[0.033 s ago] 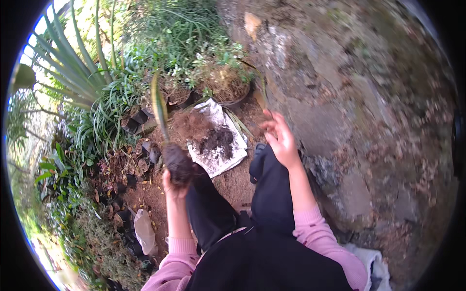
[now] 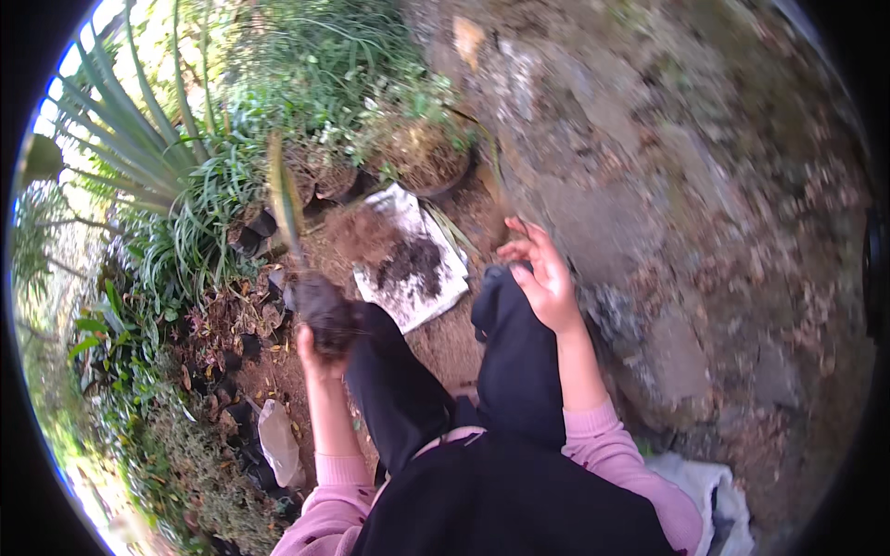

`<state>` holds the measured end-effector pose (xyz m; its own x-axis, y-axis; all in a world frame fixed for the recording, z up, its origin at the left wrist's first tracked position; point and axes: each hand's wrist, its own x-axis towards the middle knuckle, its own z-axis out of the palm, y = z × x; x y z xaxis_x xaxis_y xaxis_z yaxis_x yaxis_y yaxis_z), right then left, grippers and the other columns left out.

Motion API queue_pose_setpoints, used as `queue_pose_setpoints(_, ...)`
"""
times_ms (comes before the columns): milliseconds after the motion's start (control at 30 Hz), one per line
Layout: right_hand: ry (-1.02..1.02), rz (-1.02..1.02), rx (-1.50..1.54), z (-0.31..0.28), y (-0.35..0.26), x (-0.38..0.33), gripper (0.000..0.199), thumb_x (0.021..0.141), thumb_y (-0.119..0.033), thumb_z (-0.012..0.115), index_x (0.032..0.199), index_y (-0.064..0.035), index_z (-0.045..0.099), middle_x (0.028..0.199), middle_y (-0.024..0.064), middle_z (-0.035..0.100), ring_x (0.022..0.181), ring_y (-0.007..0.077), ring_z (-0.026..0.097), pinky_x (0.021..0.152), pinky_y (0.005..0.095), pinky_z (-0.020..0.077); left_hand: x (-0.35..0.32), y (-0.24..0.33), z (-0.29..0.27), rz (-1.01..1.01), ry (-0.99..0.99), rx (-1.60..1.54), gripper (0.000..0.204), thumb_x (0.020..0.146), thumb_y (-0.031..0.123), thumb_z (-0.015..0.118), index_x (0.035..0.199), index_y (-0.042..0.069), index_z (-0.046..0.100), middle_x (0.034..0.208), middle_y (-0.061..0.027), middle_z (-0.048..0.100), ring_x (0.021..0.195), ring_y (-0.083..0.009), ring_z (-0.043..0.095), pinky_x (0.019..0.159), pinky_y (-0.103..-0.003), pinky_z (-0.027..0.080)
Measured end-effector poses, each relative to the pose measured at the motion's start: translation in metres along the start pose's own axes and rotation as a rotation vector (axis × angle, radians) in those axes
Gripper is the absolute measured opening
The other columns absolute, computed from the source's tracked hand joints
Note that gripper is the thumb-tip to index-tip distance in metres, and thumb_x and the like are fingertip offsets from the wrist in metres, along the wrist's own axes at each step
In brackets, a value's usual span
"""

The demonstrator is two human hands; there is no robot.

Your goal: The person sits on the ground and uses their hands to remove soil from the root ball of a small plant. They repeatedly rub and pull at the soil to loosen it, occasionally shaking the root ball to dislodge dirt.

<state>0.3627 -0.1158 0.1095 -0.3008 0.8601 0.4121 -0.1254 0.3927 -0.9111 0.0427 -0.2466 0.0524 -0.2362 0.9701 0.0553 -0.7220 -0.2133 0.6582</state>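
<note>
My left hand (image 2: pixel 320 357) is wrapped round a dark, soil-covered root ball (image 2: pixel 329 318). From its top rises a long upright leaf (image 2: pixel 285 196), green with yellowish edges and blurred by motion, like a snake plant's. On the right, my right hand (image 2: pixel 549 283) is raised above my knee, its fingers apart and slightly curled, with nothing visible in it. Between and beyond the hands, a white sheet (image 2: pixel 413 320) lies on the ground. Heaped on it are dark soil (image 2: pixel 413 269) and a brown fibrous pile (image 2: pixel 360 233).
Potted plants stand beyond the sheet, among them a wide dark pot (image 2: pixel 451 185). A rough stone surface (image 2: pixel 667 222) fills the right side. Dense plants (image 2: pixel 167 250) line the left, near a pale plastic bag (image 2: pixel 278 443). White cloth or sacking (image 2: pixel 714 496) lies at lower right.
The plant in my left hand has shifted slightly left, its leaf tilting further that way. My right hand has dropped slightly, and the whole view has shifted a little.
</note>
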Motion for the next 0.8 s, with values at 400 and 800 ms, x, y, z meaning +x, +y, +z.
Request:
queue_pose_setpoints(400,0.401,-0.028,-0.120,-0.098,-0.086,-0.191,0.057,0.081,0.006,0.051,0.136,-0.0010,0.037,0.135,0.0138,0.043,0.104,0.0220,0.054,0.096,0.0367,0.0397,-0.053,0.044,0.030,0.095,-0.058,-0.121,0.088,0.070,0.028,0.079,0.139,0.007,0.028,0.132,-0.0204,0.038,0.117,-0.0336,0.042,0.094,-0.043,0.047)
queue_pose_setpoints(800,0.338,-0.103,-0.092,-0.093,-0.094,-0.158,0.055,0.081,0.006,0.051,0.135,-0.0003,0.038,0.134,0.0185,0.044,0.106,0.0252,0.055,0.094,0.0396,0.0423,-0.065,0.038,0.020,0.089,0.085,-0.157,0.087,0.072,0.035,0.076,0.140,0.009,0.028,0.136,-0.0220,0.036,0.116,-0.0342,0.043,0.090,-0.045,0.047)
